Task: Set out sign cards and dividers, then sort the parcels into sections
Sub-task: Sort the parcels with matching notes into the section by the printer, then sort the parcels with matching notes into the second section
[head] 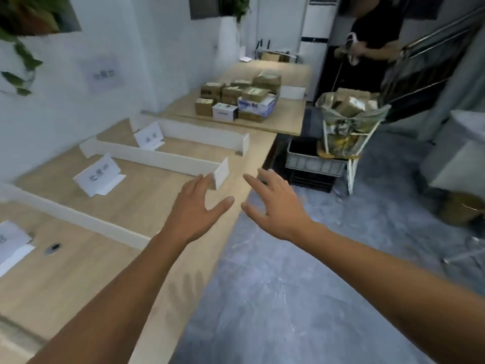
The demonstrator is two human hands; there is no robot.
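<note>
Three white dividers lie across the wooden table [110, 279]: a near one [78, 219], a middle one [157, 157] and a far one [204, 134]. White sign cards stand between them, one [98, 174] in the middle section, one [148, 137] further back, and another [11, 240] at the left edge. My left hand [195, 211] hovers with fingers spread, its fingertips at the middle divider's front end. My right hand [273, 203] is spread over the table's edge, holding nothing. A pile of parcels [237, 101] sits on the far table.
A trolley with a bag of more parcels [349, 106] stands right of the table, above a grey crate [312, 161]. A person in black [372, 40] stands behind it. Grey floor runs along the right. A brown bin [462, 208] sits at far right.
</note>
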